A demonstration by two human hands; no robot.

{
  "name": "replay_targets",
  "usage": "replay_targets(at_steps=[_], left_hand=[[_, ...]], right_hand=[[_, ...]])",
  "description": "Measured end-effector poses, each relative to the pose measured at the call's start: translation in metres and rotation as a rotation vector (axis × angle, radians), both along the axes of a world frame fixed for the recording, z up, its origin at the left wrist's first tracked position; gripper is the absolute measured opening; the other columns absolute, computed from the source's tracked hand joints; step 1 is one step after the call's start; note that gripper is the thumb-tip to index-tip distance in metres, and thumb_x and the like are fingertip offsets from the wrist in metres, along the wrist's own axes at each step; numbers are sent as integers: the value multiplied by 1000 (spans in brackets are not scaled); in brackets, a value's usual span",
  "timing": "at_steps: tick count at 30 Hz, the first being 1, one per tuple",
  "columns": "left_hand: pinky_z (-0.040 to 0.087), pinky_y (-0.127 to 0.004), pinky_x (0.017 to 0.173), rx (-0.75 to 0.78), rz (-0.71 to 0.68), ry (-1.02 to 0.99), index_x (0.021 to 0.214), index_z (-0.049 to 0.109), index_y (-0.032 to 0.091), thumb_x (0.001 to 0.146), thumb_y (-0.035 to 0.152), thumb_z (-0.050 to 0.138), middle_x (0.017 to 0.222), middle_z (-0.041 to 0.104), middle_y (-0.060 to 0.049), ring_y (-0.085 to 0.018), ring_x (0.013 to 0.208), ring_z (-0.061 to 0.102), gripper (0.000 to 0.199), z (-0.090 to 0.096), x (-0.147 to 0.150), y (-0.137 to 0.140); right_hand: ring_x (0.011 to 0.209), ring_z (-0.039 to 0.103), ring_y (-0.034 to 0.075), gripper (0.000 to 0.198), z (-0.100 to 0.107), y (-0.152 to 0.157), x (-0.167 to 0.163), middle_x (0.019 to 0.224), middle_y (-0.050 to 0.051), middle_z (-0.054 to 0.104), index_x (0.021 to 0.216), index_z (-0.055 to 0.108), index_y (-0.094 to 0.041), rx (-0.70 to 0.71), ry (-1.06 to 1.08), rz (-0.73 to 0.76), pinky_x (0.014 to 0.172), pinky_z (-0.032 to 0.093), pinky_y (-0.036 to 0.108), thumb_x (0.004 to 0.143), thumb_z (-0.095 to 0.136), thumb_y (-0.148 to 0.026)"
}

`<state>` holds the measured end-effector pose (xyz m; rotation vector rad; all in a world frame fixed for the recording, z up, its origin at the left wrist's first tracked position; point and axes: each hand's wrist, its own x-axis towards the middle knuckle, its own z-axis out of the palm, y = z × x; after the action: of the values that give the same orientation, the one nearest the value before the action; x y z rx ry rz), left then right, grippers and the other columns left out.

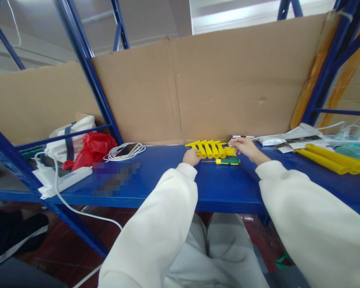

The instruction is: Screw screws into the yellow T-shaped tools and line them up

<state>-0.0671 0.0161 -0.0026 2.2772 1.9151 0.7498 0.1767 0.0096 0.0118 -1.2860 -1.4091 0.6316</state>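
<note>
Several yellow plastic parts (215,150), each with a flared tube-like end, lie side by side in a row on the blue shelf top. My left hand (192,157) is closed at the left end of the row, with its fingers on the leftmost yellow part. At the right end, my right hand (243,146) has thumb and fingers drawn together over a small thing too tiny to name. Smaller yellow pieces (229,151) lie just below those fingertips. In front of the row rests a screwdriver (228,161) with a green and yellow handle, its shaft pointing left.
Long yellow tubes (327,159) and plastic bags (300,132) lie at the right. On the left are a coiled white cable (124,152), a red bag (93,148) and a white power strip (67,181). A cardboard panel (228,84) closes the back between blue posts.
</note>
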Motion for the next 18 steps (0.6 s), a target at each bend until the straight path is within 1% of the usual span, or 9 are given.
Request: replay_targets(at_steps=[7,11,18], left_hand=[[51,-30,108,7,11,19,128,77,21,89,23,75,131,75,-11,-25,123,70,39,1,0,-1],[51,-30,108,4,11,24,128,77,23,89,23,74,131,75,-9,-25,123,70,39,1,0,-1],[49,-28,110,-21,0,12,129,76,22,91,22,71,132,74,-8,-24,125,69,39,0,0,2]], right_hand=[[47,51,7,22,2,-3,-3,67,0,66,79,67,-15,-5,0,-8,44,42,17,85,55,1],[47,52,8,20,0,0,-1,67,0,67,77,67,-16,10,3,2,45,42,17,82,58,1],[50,55,9,15,-4,7,5,72,2,71,82,70,-16,24,-29,30,49,46,19,81,62,-3]])
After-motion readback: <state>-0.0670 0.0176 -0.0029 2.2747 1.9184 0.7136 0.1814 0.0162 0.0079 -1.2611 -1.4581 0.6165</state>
